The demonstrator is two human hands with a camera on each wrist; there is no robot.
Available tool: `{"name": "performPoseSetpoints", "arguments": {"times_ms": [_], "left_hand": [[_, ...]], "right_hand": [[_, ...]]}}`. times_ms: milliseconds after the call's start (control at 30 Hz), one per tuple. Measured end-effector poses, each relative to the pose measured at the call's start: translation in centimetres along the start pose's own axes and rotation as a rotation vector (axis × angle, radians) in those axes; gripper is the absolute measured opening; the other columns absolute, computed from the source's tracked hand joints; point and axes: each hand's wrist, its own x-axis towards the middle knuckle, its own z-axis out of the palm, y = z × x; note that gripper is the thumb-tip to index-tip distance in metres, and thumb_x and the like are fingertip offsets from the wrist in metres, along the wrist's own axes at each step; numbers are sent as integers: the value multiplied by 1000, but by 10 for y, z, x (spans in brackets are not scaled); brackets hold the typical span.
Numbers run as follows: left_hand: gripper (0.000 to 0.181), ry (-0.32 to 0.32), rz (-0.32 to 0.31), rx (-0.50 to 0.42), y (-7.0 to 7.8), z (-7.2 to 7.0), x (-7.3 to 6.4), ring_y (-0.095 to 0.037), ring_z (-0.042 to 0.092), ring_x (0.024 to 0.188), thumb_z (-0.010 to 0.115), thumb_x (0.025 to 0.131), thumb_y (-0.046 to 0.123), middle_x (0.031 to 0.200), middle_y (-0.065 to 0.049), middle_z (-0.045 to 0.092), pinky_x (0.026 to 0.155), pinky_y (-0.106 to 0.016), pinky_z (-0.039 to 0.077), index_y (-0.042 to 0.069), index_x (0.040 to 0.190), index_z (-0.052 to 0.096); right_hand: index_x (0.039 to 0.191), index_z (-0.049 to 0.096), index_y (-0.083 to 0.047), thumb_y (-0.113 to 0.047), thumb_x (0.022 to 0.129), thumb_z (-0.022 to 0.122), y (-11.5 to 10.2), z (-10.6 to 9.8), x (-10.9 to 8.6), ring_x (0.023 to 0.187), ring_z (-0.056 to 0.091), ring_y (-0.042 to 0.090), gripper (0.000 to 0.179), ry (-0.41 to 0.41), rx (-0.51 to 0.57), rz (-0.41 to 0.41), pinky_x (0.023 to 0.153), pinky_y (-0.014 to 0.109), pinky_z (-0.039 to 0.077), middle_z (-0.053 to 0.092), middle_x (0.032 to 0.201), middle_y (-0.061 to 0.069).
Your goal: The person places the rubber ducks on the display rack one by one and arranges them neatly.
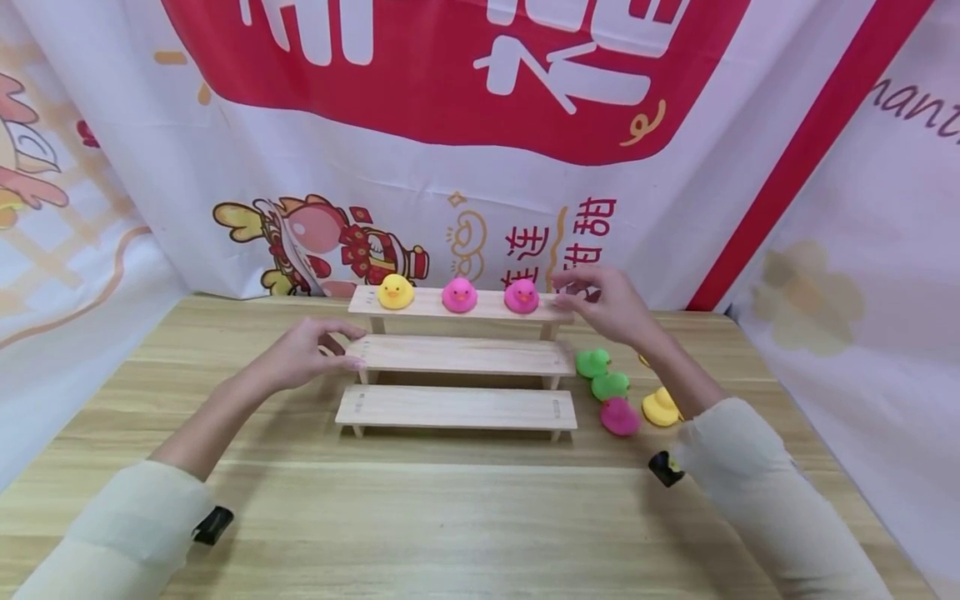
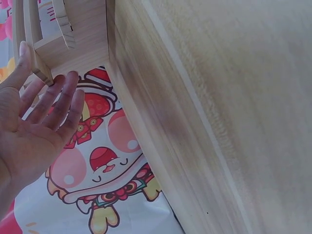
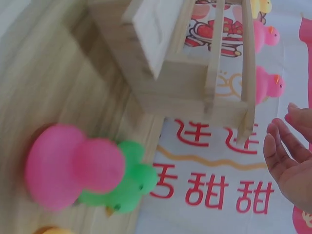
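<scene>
A three-tier wooden display stand stands on the table. A yellow rubber duck and two pink rubber ducks sit in a row on its top board. My left hand holds the left end of the middle board; in the left wrist view the thumb of this hand lies on one side of the board and the fingers on the other. Beside the top board's right end is my right hand. The right wrist view shows that hand with loosely bent fingers, apart from the stand and holding nothing.
Right of the stand, two green ducks, a pink duck and a yellow duck lie on the wood-grain table. Another yellow thing is mostly hidden by the right forearm. A printed cloth hangs behind.
</scene>
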Motion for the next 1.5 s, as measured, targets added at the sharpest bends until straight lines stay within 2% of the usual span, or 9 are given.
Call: {"name": "performPoseSetpoints", "arguments": {"times_ms": [300, 533, 700, 900, 1100, 1367, 1500], "left_hand": [[49, -2, -8, 1, -3, 0, 1, -30, 71, 97, 84, 90, 20, 129, -26, 67, 81, -40, 60, -5, 129, 68], [49, -1, -3, 5, -3, -1, 1, -31, 71, 98, 84, 90, 20, 129, -26, 67, 82, -40, 60, -5, 129, 68], [50, 1, 0, 6, -2, -1, 0, -31, 71, 98, 84, 90, 22, 129, -26, 67, 81, -39, 60, -5, 128, 68], [50, -1, -2, 3, -2, -1, 1, -30, 71, 98, 84, 90, 21, 129, -26, 67, 81, -40, 61, -5, 129, 68], [50, 3, 13, 1, -2, -1, 0, -30, 71, 96, 84, 90, 21, 128, -27, 67, 80, -38, 61, -6, 128, 68], [48, -3, 32, -6, 0, -1, 0, -29, 72, 93, 84, 90, 20, 126, -28, 68, 76, -33, 58, -7, 126, 68], [47, -4, 32, 0, 0, -1, 0, -27, 73, 92, 83, 90, 20, 126, -27, 68, 74, -32, 57, -7, 127, 69]], "right_hand": [[120, 72, 7, -3, 97, 70, 24, -10, -26, 95, 68, 30, 25, -11, -29, 8, 77, 27, 58, 75, 110, 21], [118, 74, 5, -3, 97, 70, 44, -13, -44, 95, 68, 29, 23, -79, -73, 57, 80, 36, 59, 76, 105, 15], [114, 75, 5, -1, 95, 73, 59, -13, -54, 94, 69, 28, 20, -117, -113, 44, 82, 43, 59, 76, 103, 14], [105, 78, 3, 2, 92, 75, 71, -15, -65, 88, 66, 23, 14, -193, -157, 71, 75, 32, 57, 77, 98, 10], [104, 78, 3, 4, 90, 74, 81, -14, -70, 90, 69, 22, 15, -289, -155, 67, 79, 36, 59, 77, 99, 11], [103, 79, 1, 2, 90, 74, 91, -15, -73, 94, 68, 25, 14, -316, -151, 35, 83, 42, 58, 76, 102, 10], [107, 78, 2, 0, 90, 74, 92, -20, -73, 95, 70, 27, 17, -361, -139, 31, 85, 46, 60, 75, 107, 14]]}}
